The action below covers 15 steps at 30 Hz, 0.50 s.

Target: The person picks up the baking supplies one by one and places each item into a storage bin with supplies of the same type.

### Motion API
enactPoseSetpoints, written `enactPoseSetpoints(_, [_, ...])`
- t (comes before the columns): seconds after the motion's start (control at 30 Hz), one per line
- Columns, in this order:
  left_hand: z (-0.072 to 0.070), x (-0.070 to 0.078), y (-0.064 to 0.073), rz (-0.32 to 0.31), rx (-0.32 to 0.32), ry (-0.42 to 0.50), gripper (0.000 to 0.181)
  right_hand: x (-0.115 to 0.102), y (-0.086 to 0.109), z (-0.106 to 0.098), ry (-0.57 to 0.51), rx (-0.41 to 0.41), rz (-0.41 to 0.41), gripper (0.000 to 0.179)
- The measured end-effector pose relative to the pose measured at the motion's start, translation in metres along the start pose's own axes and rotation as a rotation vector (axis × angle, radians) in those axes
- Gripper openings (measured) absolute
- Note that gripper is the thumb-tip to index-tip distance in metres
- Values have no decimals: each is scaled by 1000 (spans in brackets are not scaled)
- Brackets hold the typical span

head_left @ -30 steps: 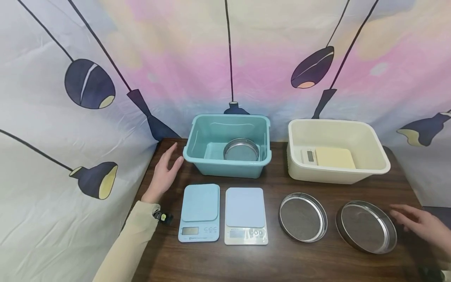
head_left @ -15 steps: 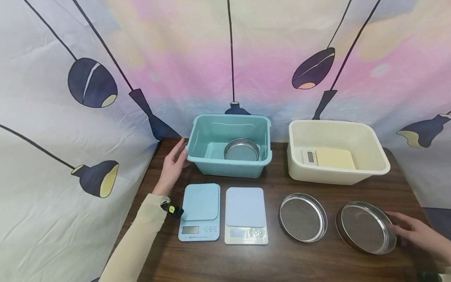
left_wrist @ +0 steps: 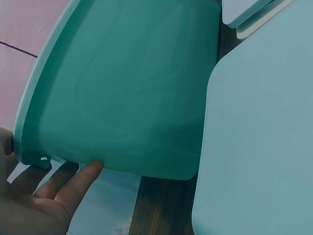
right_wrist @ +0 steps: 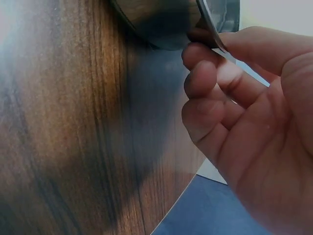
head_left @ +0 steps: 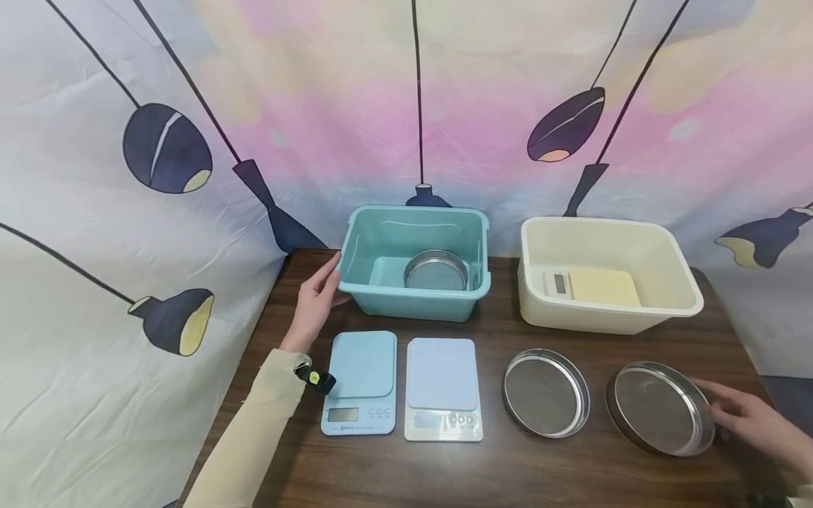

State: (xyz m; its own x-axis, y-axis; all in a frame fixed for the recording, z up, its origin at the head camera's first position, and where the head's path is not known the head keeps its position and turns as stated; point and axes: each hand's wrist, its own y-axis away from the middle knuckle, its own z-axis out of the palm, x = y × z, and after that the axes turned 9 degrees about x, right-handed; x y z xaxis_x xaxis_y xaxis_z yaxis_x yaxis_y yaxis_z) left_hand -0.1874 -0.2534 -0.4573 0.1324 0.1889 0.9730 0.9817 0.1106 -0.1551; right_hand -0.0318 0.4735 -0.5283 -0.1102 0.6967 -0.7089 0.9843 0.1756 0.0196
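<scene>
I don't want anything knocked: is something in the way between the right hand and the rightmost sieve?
Nothing visible; the right hand pinches the rim of the rightmost sieve directly, with no object between.

The brown wood-grain table (head_left: pixel 444 473) has darker streaks. From its middle, the teal rectangular plastic bin (head_left: pixel 413 306) at eleven o'clock and the cream rectangular plastic bin (head_left: pixel 584 321) at two are plain. The outer silver round metal sieve (head_left: pixel 657 408) at three has greyish mesh. The pink-and-cream fabric backdrop (head_left: pixel 483 106), at twelve, carries a navy lamp pattern.
</scene>
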Motion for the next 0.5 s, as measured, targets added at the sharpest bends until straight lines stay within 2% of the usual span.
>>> enactPoseSetpoints(0.2, [0, -2, 0, 8, 7, 2, 49, -5, 0, -2, 57, 7, 94, 71])
enactPoseSetpoints(0.3, [-1, -3, -1, 11, 1, 2, 48, -9, 1, -3, 59, 16, 113, 70])
enactPoseSetpoints(0.5, [0, -4, -2, 10, -3, 8, 49, -16, 3, -5, 69, 65, 62, 70])
